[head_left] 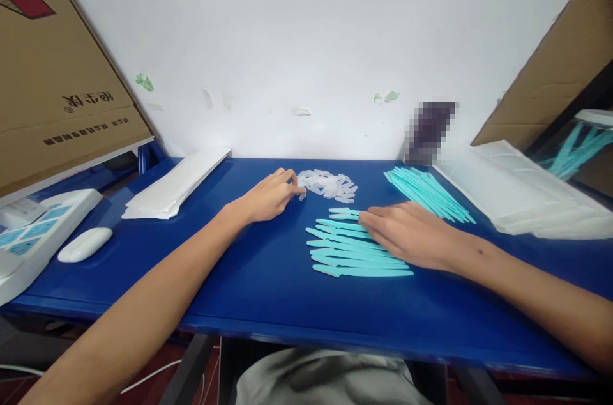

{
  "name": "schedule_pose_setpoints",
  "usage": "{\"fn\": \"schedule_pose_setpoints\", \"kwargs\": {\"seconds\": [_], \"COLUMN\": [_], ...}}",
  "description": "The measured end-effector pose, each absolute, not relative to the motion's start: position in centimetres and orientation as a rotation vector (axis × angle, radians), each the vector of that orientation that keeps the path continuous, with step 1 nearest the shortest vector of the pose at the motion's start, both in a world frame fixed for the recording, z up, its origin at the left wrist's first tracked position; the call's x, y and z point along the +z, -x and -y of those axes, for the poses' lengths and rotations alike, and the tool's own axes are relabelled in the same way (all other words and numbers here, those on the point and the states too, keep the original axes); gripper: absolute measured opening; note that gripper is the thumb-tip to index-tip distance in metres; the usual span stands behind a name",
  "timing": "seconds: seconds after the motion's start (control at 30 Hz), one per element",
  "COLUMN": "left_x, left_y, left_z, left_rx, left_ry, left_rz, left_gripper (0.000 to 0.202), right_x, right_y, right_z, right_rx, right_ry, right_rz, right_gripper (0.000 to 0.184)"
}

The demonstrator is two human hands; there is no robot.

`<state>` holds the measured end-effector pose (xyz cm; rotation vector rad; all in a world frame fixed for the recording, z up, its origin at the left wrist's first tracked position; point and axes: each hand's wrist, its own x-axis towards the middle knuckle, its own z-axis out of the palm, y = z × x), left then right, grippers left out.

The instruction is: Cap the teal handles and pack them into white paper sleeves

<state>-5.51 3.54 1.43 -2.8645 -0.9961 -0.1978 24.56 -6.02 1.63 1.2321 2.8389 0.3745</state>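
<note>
My left hand (271, 195) rests on the blue table (268, 277), its fingertips curled and touching the edge of a heap of small clear plastic caps (328, 185). Whether it pinches a cap is hidden. My right hand (407, 234) lies flat, fingers stretched, on a row of several turquoise plastic sticks (349, 250) laid side by side. A loose bundle of the same turquoise sticks (426, 193) lies behind it.
A stack of white sleeves (175, 191) lies at the left, a larger stack of clear bags (522, 191) at the right. A white mouse (85, 244) and a white device (33, 232) sit at far left. Cardboard boxes (52, 73) stand at both sides.
</note>
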Motion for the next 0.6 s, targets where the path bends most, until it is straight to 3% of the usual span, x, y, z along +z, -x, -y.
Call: {"fn": "schedule_pose_setpoints", "kwargs": {"seconds": [0.2, 0.6], "left_x": [1.1, 0.9], "left_y": [5.2, 5.4], "left_z": [-3.6, -3.7], "left_rx": [-0.206, -0.313], "left_ry": [2.907, 2.763], "left_rz": [0.938, 1.076], "left_gripper": [0.038, 0.040], "right_x": [1.4, 2.0], "right_y": [-24.4, -26.2], "right_z": [6.0, 5.7], "right_rx": [0.342, -0.407], "right_ry": [-1.246, -1.490], "right_rz": [-2.843, -2.827], "right_gripper": [0.026, 0.031]}}
